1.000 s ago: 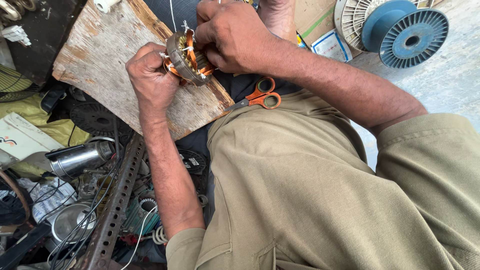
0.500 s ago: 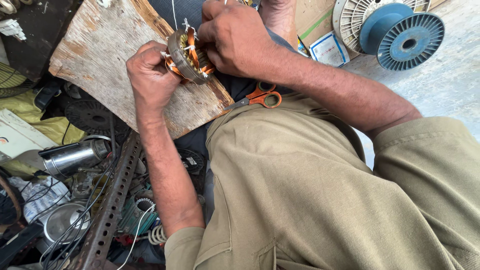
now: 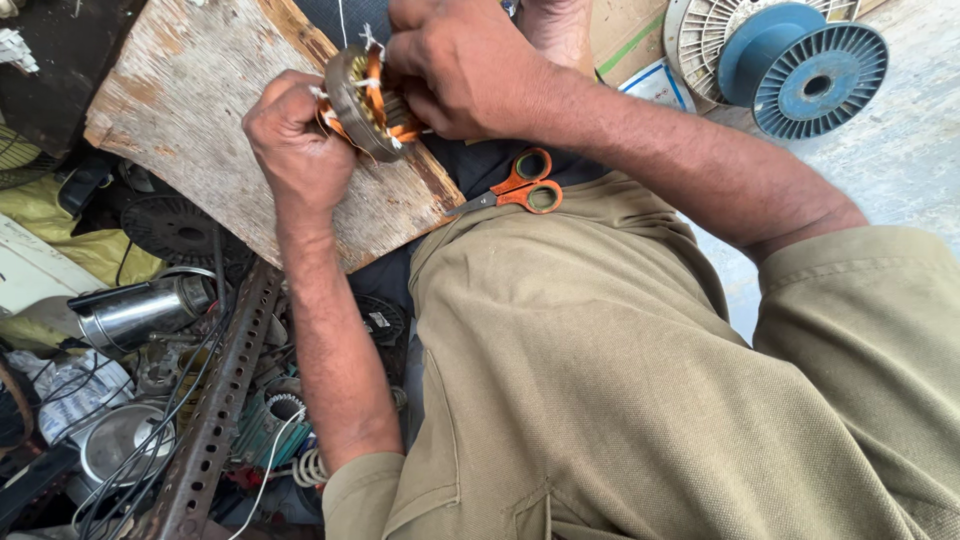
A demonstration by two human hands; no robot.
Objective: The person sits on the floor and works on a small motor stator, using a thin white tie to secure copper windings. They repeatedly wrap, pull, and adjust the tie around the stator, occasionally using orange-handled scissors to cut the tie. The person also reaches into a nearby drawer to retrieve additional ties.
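The motor stator (image 3: 365,100), a ring of stacked grey steel laminations carrying copper-coloured windings and white tie threads, is held upright on its edge above the wooden board (image 3: 190,120). This keeps one winding face turned to the working hand while the other hand braces the ring from the far side.

The left hand (image 3: 295,150) is clenched around the outer rim; its fingers (image 3: 275,100) wrap the laminations and press the ring against the palm. The right hand (image 3: 465,65) is closed over the opposite face, fingers curled into the coils. What they pinch there is hidden behind the knuckles.

The board is weathered, pale and splintered along its near edge, and lies below both sets of fingers as a work surface in place of a desk.

Orange-handled scissors (image 3: 520,190) lie closed on dark cloth just below the right fingers, within easy reach for cutting thread. A blue plastic wire spool (image 3: 810,75), ribbed and round, stands well to the right of them. A shiny metal cylinder (image 3: 140,310) and a perforated steel angle bar (image 3: 215,420) lie in clutter below the left fingers.
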